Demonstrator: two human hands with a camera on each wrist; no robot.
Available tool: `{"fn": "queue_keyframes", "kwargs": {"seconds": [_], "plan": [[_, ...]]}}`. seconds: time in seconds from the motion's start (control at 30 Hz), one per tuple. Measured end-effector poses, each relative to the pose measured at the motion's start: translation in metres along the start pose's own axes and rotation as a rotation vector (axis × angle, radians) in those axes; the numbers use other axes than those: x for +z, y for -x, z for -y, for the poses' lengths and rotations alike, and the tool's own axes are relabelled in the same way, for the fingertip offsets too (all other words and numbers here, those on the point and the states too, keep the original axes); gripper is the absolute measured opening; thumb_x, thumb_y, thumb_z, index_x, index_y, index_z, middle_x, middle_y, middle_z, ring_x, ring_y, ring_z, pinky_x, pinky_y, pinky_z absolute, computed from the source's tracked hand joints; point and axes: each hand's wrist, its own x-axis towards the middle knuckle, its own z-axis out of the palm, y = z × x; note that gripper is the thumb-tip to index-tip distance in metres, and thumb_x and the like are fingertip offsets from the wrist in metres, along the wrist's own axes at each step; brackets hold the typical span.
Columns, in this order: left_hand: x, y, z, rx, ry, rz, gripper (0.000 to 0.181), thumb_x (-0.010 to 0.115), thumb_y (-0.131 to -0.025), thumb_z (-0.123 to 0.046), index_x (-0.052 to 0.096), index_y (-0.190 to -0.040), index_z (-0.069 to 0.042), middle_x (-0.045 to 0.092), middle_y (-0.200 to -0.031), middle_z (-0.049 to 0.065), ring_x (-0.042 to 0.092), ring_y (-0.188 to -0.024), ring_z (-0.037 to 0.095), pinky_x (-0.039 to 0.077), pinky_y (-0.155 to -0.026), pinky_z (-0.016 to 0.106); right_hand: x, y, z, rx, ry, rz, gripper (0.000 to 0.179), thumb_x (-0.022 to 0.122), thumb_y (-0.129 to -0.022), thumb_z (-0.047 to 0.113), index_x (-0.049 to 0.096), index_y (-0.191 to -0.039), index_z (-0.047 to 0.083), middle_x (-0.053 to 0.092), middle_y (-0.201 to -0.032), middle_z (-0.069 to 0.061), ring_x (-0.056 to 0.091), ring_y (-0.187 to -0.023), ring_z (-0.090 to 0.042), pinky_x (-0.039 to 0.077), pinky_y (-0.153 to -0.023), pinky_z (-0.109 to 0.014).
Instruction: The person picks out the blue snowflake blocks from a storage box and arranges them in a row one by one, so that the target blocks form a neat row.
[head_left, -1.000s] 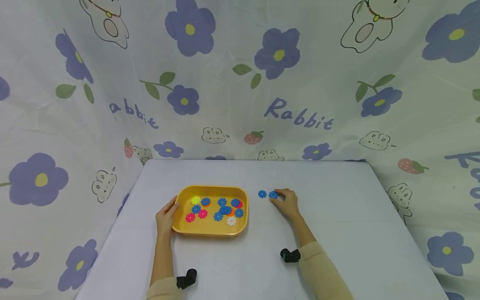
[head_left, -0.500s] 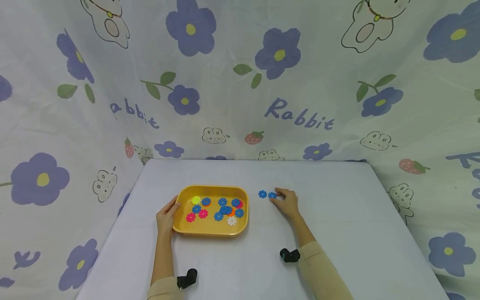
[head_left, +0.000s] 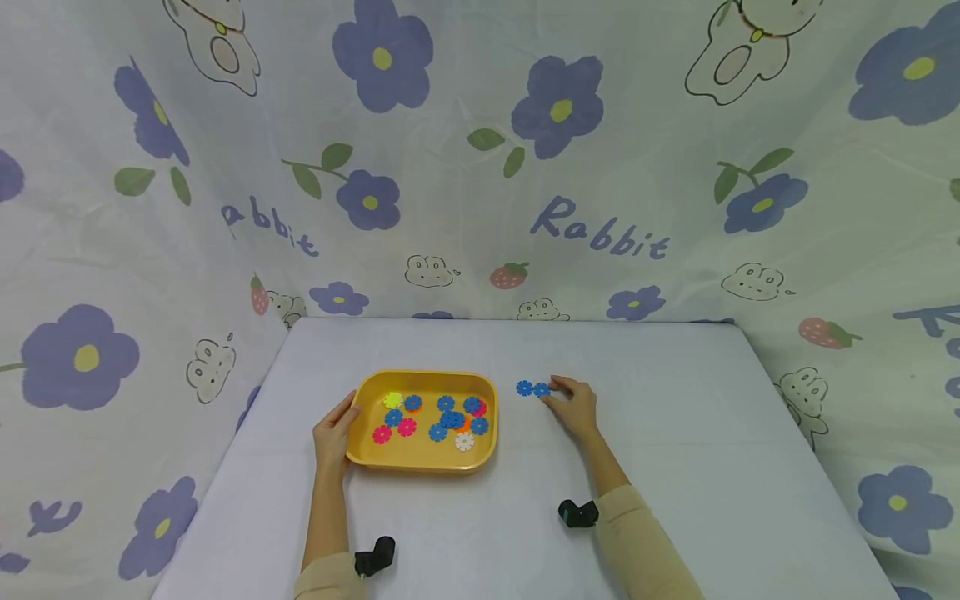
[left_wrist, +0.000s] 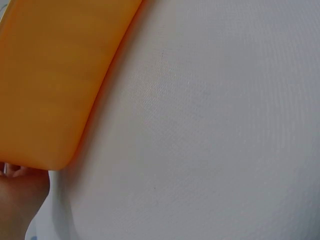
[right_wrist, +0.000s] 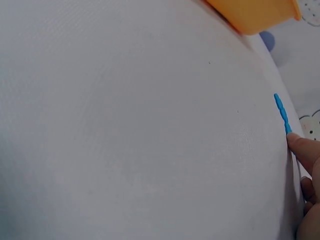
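Left hand [head_left: 332,433] laid against the left wall of the yellow tray [head_left: 360,454], fingers fairly straight along the rim, steadying rather than gripping. Right hand [head_left: 576,406] resting on the white table [head_left: 675,467] to the right of the tray, fingertips touching the nearer of two blue flower-shaped discs [head_left: 542,389]; whether pinching or merely pushing, hard to tell, though fingers look loosely bent and the disc lies flat on the cloth. Second blue disc [head_left: 524,387] just to the left, touching or almost touching the first, between hand and tray. In the right wrist view, only a thin blue edge [right_wrist: 282,113] with a fingertip [right_wrist: 302,150] at its near end. Inside the tray, a scatter of discs: several blue ones [head_left: 450,419], two pink [head_left: 393,431], one yellow-green [head_left: 392,400], one white [head_left: 464,441], some orange half hidden beneath. Judging by the layout, blue discs being picked out and lined up on the table: two out, a good handful of blue left in the tray, so early in the work. Small black wrist cameras [head_left: 373,557] on both forearms, beige sleeves at the near edge. Flower and rabbit printed cloth [head_left: 480,167] hung behind and to both sides.
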Motion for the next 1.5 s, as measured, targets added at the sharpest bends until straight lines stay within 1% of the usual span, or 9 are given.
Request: {"fn": "queue_keyframes", "kwargs": {"seconds": [0.3,0.53,0.63,0.77,0.87,1.0,1.1,1.27,1.5], "plan": [[0.001,0.000,0.000,0.012,0.000,0.000,0.046,0.067,-0.089,-0.019,0.054,-0.132,-0.008,0.054,-0.133,-0.002,0.046,-0.127,0.011,0.041,-0.100,0.018,0.000,0.001,-0.001,-0.004,-0.045,-0.005,0.041,0.079,-0.073,0.005,0.065,-0.110,-0.006,0.070,-0.097,-0.017,0.058,-0.100,-0.035,0.040,-0.098,-0.049],[0.000,-0.001,-0.001,0.017,-0.024,-0.006,0.046,0.067,-0.088,-0.020,0.055,-0.131,-0.008,0.055,-0.133,0.001,0.045,-0.128,0.013,0.042,-0.098,0.016,0.002,0.005,-0.004,-0.053,-0.114,-0.065,0.041,0.077,-0.075,0.007,0.064,-0.111,-0.006,0.068,-0.098,-0.018,0.057,-0.093,-0.033,0.047,-0.085,-0.043],[-0.001,-0.002,-0.001,0.023,-0.034,-0.009,0.046,0.067,-0.088,-0.020,0.055,-0.131,-0.006,0.057,-0.130,-0.002,0.045,-0.128,0.014,0.042,-0.098,0.016,0.004,0.009,-0.001,-0.132,-0.172,-0.131,0.037,0.076,-0.076,0.011,0.065,-0.109,-0.004,0.067,-0.095,-0.016,0.056,-0.084,-0.026,0.048,-0.074,-0.033],[-0.001,-0.002,-0.001,0.032,-0.045,-0.010,0.048,0.066,-0.089,-0.019,0.053,-0.132,-0.003,0.065,-0.113,-0.018,0.044,-0.130,0.016,0.041,-0.099,0.016,0.011,0.008,0.008,-0.252,-0.292,-0.160,0.033,0.077,-0.077,0.016,0.068,-0.104,-0.001,0.067,-0.088,-0.013,0.056,-0.074,-0.021,0.047,-0.062,-0.024],[-0.001,-0.003,0.000,0.031,-0.043,-0.016,0.047,0.066,-0.089,-0.019,0.054,-0.131,-0.003,0.066,-0.104,-0.023,0.044,-0.130,0.016,0.041,-0.099,0.017,0.017,0.005,0.024,-0.258,-0.356,-0.110,0.033,0.076,-0.077,0.012,0.068,-0.104,-0.004,0.067,-0.087,-0.018,0.058,-0.074,-0.021,0.051,-0.062,-0.023],[-0.001,-0.004,0.000,0.024,-0.048,-0.016,0.047,0.066,-0.089,-0.020,0.054,-0.132,-0.006,0.063,-0.121,-0.013,0.044,-0.130,0.015,0.041,-0.099,0.017,0.028,0.005,0.052,-0.195,-0.400,-0.025,0.032,0.075,-0.077,0.002,0.065,-0.105,-0.010,0.063,-0.089,-0.029,0.061,-0.076,-0.021,0.053,-0.066,-0.018],[-0.001,-0.004,0.001,0.015,-0.045,-0.020,0.047,0.067,-0.088,-0.021,0.054,-0.132,-0.007,0.059,-0.127,-0.007,0.044,-0.129,0.014,0.041,-0.099,0.017,0.035,0.007,0.078,-0.172,-0.434,0.039,0.030,0.073,-0.077,-0.005,0.064,-0.105,-0.012,0.062,-0.092,-0.032,0.062,-0.078,-0.024,0.053,-0.069,-0.015],[-0.002,-0.004,0.001,0.009,-0.039,-0.023,0.049,0.067,-0.088,-0.021,0.053,-0.132,-0.004,0.064,-0.117,-0.015,0.044,-0.129,0.014,0.041,-0.099,0.016,0.050,0.013,0.122,-0.172,-0.424,0.167,0.030,0.068,-0.080,-0.007,0.059,-0.107,-0.016,0.061,-0.095,-0.033,0.062,-0.082,-0.035,0.057,-0.073,-0.024],[-0.001,-0.002,0.001,0.011,-0.037,-0.012,0.049,0.066,-0.089,-0.019,0.052,-0.132,-0.003,0.065,-0.110,-0.021,0.042,-0.131,0.015,0.040,-0.100,0.017,0.098,0.013,0.126,-0.138,-0.381,0.316,0.037,0.072,-0.081,0.004,0.061,-0.113,-0.010,0.064,-0.100,-0.026,0.065,-0.086,-0.029,0.057,-0.075,-0.023]]}}
